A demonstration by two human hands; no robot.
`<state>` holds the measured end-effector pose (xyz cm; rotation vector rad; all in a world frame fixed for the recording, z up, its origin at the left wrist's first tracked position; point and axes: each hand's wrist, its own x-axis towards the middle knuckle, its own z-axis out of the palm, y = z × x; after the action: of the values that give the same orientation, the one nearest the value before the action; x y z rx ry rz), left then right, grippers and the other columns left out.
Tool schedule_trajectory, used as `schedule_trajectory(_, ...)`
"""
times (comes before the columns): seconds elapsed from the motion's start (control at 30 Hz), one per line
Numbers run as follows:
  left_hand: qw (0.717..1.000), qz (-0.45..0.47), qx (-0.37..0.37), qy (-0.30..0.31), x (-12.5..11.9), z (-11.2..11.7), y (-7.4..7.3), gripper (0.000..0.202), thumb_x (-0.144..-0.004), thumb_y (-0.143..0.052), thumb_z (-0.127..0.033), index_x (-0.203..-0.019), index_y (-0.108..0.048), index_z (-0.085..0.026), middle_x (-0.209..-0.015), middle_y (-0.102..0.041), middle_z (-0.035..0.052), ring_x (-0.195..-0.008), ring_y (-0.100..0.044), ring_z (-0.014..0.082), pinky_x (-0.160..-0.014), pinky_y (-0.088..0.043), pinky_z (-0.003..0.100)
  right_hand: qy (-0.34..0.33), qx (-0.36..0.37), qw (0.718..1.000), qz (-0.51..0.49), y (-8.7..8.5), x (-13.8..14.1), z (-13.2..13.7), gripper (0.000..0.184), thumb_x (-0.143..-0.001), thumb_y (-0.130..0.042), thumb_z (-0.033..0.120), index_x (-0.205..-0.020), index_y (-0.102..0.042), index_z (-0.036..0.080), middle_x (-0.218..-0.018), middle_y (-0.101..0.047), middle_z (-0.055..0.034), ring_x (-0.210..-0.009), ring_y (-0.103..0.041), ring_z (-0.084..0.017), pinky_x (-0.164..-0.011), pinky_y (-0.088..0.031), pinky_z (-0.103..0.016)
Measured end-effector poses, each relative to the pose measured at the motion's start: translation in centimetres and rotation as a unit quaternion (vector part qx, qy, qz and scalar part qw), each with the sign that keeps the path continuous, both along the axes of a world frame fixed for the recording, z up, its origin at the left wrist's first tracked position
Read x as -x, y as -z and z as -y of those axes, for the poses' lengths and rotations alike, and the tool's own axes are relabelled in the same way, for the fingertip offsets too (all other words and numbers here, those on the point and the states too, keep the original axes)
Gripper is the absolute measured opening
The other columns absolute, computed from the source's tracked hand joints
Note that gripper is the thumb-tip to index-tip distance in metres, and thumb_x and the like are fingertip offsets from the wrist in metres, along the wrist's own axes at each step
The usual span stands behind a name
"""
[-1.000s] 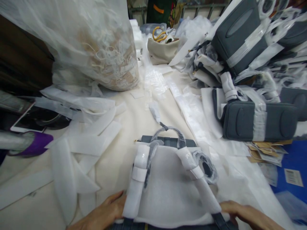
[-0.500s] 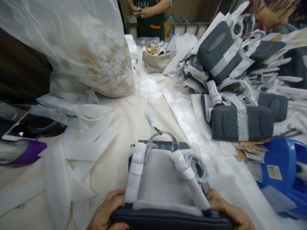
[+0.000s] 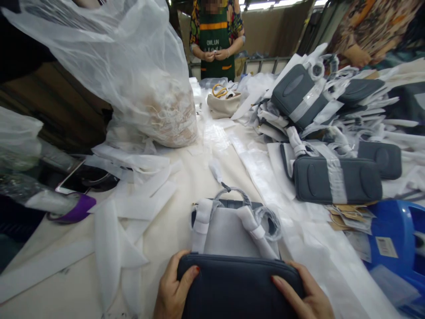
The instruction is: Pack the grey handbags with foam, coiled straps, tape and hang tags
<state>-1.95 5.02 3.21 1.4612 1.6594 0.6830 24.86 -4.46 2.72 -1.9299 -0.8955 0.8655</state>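
A dark grey bag (image 3: 237,285) is at the table's near edge, its smooth bottom panel tilted up toward me. My left hand (image 3: 174,285) grips its left end, thumb on the panel and fingers behind. At the right end my right hand (image 3: 303,292) holds it the same way. Beyond the panel lies the bag's body, covered with a pale foam sheet (image 3: 224,230). White foam wraps its straps (image 3: 250,221), and clear film covers the handle loop (image 3: 232,191). A wrapped white tag (image 3: 215,170) hangs off the handle on the far side.
Several wrapped dark grey bags (image 3: 337,179) are piled on the right, above a blue plastic object (image 3: 392,239). White foam strips (image 3: 108,252) lie left, near a big clear plastic sack (image 3: 149,88). A beige pouch (image 3: 224,106) stands farther back; a person in a green apron (image 3: 214,40) stands behind.
The near side of the bag has been tipped up, so its bottom panel now faces me. Both hands moved with it, thumbs now on the panel. My view has shifted left and up.
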Motion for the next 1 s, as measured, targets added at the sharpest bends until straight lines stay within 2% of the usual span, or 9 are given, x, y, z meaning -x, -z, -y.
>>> schedule_trajectory(0.27, 0.983, -0.128, -0.122, 0.051, -1.3, -0.7, 0.8, 0.043, -0.084, -0.040, -0.040, -0.114, -0.051, -0.012, -0.112, -0.064, 0.0177, -0.102, -0.063, 0.0292, -0.087, -0.050, 0.045, -0.043, -0.003, 0.980, 0.192, 1.1, -0.6, -0.9, 0.045, -0.081, -0.050, 0.058, -0.100, -0.057, 0.018, -0.081, -0.070, -0.0040, -0.057, -0.064, -0.019, -0.052, -0.052, -0.029)
schedule_trajectory(0.33, 0.975, -0.172, -0.118, 0.080, -1.6, -0.7, 0.5, 0.041, -0.086, -0.036, -0.034, -0.117, -0.050, -0.011, -0.112, -0.064, 0.0180, -0.102, -0.063, 0.0288, -0.085, -0.051, 0.043, -0.017, -0.081, 0.940, 0.332, 0.8, 0.0, -1.0, 0.048, -0.084, -0.045, 0.058, -0.104, -0.057, 0.016, -0.089, -0.068, -0.0101, -0.068, -0.065, -0.024, -0.056, -0.053, -0.035)
schedule_trajectory(0.4, 0.967, -0.211, -0.100, 0.103, -1.9, -0.7, 0.2, 0.040, -0.087, -0.035, -0.029, -0.120, -0.049, -0.011, -0.111, -0.063, 0.0170, -0.100, -0.063, 0.0276, -0.082, -0.052, 0.040, -0.035, -0.196, 0.870, 0.452, 0.3, 1.1, -1.5, 0.039, -0.091, -0.040, 0.045, -0.109, -0.057, 0.014, -0.097, -0.064, -0.0141, -0.085, -0.063, -0.027, -0.067, -0.052, -0.039)
schedule_trajectory(0.5, 0.962, -0.232, -0.083, 0.117, -1.9, -0.6, 0.0, 0.042, -0.088, -0.035, -0.026, -0.125, -0.046, -0.011, -0.115, -0.060, 0.0173, -0.102, -0.062, 0.0255, -0.082, -0.051, 0.036, -0.175, -0.311, 0.791, 0.497, -0.5, 3.5, -2.8, 0.032, -0.092, -0.034, 0.016, -0.115, -0.057, 0.016, -0.102, -0.063, -0.0107, -0.095, -0.060, -0.022, -0.080, -0.047, -0.037)
schedule_trajectory(0.57, 0.964, -0.222, -0.086, 0.119, -1.7, -0.4, 0.1, 0.043, -0.089, -0.034, -0.026, -0.127, -0.044, -0.010, -0.114, -0.060, 0.0174, -0.102, -0.062, 0.0244, -0.083, -0.050, 0.034, -0.238, -0.325, 0.766, 0.501, -0.7, 5.1, -3.7, 0.032, -0.092, -0.035, 0.014, -0.114, -0.058, 0.019, -0.104, -0.064, -0.0083, -0.097, -0.059, -0.021, -0.085, -0.045, -0.037)
schedule_trajectory(0.67, 0.963, -0.220, -0.129, 0.091, -1.8, -0.9, 0.1, 0.043, -0.087, -0.038, -0.030, -0.125, -0.046, -0.011, -0.111, -0.060, 0.0171, -0.103, -0.060, 0.0267, -0.087, -0.048, 0.040, -0.239, -0.311, 0.763, 0.513, -0.4, 6.6, -4.5, 0.028, -0.095, -0.038, 0.025, -0.112, -0.060, 0.021, -0.104, -0.065, -0.0077, -0.096, -0.059, -0.022, -0.084, -0.045, -0.038)
schedule_trajectory(0.8, 0.952, -0.201, -0.228, 0.037, -3.6, -3.4, -1.1, 0.063, -0.078, -0.055, -0.036, -0.133, -0.034, -0.010, -0.132, -0.046, 0.0224, -0.125, -0.043, 0.0331, -0.098, -0.039, 0.050, -0.218, -0.325, 0.763, 0.514, 0.5, 6.6, -4.6, 0.031, -0.096, -0.035, 0.029, -0.109, -0.062, 0.022, -0.103, -0.065, -0.0071, -0.096, -0.059, -0.022, -0.085, -0.045, -0.037)
schedule_trajectory(0.9, 0.956, -0.188, -0.218, 0.055, -5.9, -5.6, -2.5, 0.082, -0.071, -0.066, -0.031, -0.138, -0.024, -0.011, -0.140, -0.037, 0.0230, -0.132, -0.033, 0.0335, -0.100, -0.038, 0.047, -0.205, -0.327, 0.767, 0.513, 0.6, 6.5, -4.5, 0.031, -0.096, -0.035, 0.030, -0.109, -0.062, 0.022, -0.103, -0.065, -0.0066, -0.095, -0.060, -0.022, -0.085, -0.044, -0.037)
schedule_trajectory(1.0, 0.952, -0.224, -0.201, 0.057, -7.5, -6.4, -3.1, 0.075, -0.073, -0.064, -0.025, -0.136, -0.028, -0.008, -0.130, -0.046, 0.0232, -0.123, -0.044, 0.0331, -0.095, -0.042, 0.043, -0.204, -0.327, 0.770, 0.508, 0.5, 6.6, -4.5, 0.029, -0.095, -0.037, 0.029, -0.108, -0.062, 0.023, -0.102, -0.066, -0.0060, -0.095, -0.060, -0.021, -0.085, -0.045, -0.036)
